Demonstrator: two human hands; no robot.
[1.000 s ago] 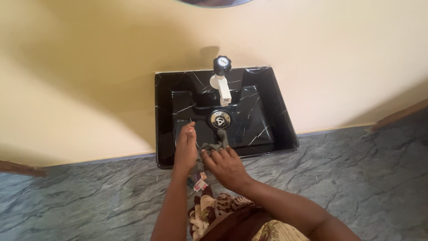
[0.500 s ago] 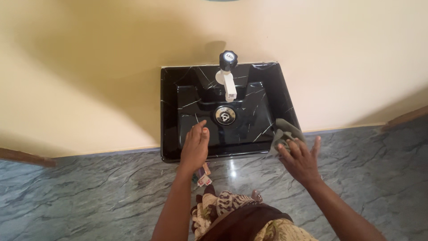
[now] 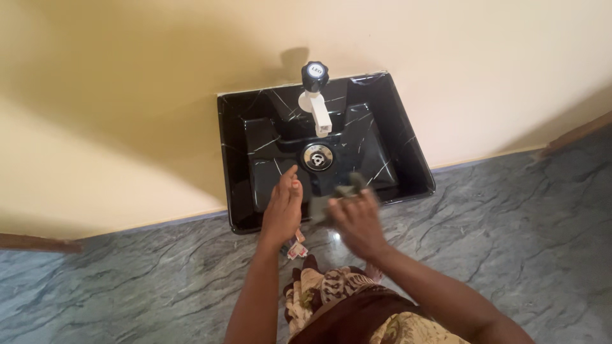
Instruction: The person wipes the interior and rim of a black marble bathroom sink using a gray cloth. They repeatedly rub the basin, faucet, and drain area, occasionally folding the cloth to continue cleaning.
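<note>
Cloth [image 3: 335, 199], grey, is gripped in right hand [image 3: 357, 220] on near rim of black basin [image 3: 408, 159]. Left hand [image 3: 282, 207] rests open on rim. Wiping appears mid-course; far rim and tap [image 3: 317, 102] likely remain.

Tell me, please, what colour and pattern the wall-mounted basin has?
The square basin is glossy black with thin white marble-like veins, seen best in the head view.

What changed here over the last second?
The right hand carried the grey cloth from the basin's front out to the right rim of the black sink, then back to the front edge. The left hand stayed on the front rim; the tap is unchanged.
</note>
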